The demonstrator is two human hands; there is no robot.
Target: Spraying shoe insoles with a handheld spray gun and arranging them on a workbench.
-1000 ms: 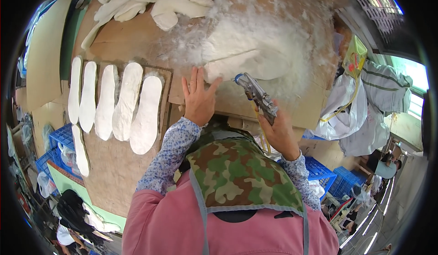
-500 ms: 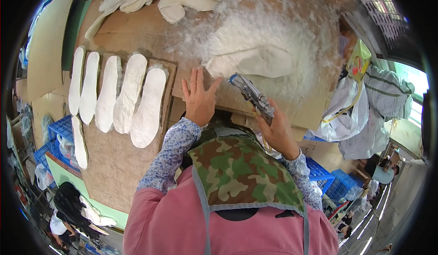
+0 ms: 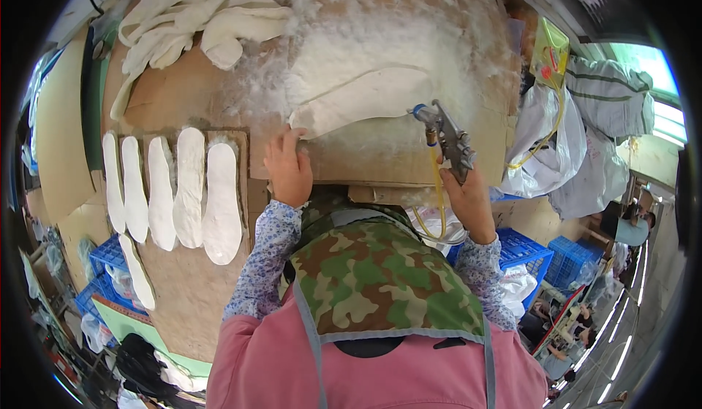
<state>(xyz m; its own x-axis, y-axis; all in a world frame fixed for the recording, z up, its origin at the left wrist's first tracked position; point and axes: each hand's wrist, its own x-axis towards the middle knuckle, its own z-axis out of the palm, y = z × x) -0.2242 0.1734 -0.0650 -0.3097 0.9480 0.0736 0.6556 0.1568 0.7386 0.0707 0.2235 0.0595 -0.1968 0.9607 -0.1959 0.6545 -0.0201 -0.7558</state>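
My right hand (image 3: 470, 203) is wrapped round a metal spray gun (image 3: 453, 144), whose blue-ringed nozzle points left, close to the right end of a white sole-shaped piece (image 3: 365, 102). A yellow hose (image 3: 440, 190) hangs beneath the gun. The piece lies flat on cardboard (image 3: 365, 162) coated with white fuzz. Beside its left end, my left hand (image 3: 289, 168) rests with fingers extended, one fingertip touching the end. Whether that finger presses on top or only against the edge I cannot tell.
Several white insoles (image 3: 221, 204) lie in a row on a brown board (image 3: 190, 299) at the left. Limp cream pieces (image 3: 190, 14) are heaped at the far left. White sacks (image 3: 548, 153) and blue crates (image 3: 526, 252) stand right of the table.
My left hand has come up to the white piece's left end, with its fingers less spread. The spray gun has moved right. The whole view has shifted.
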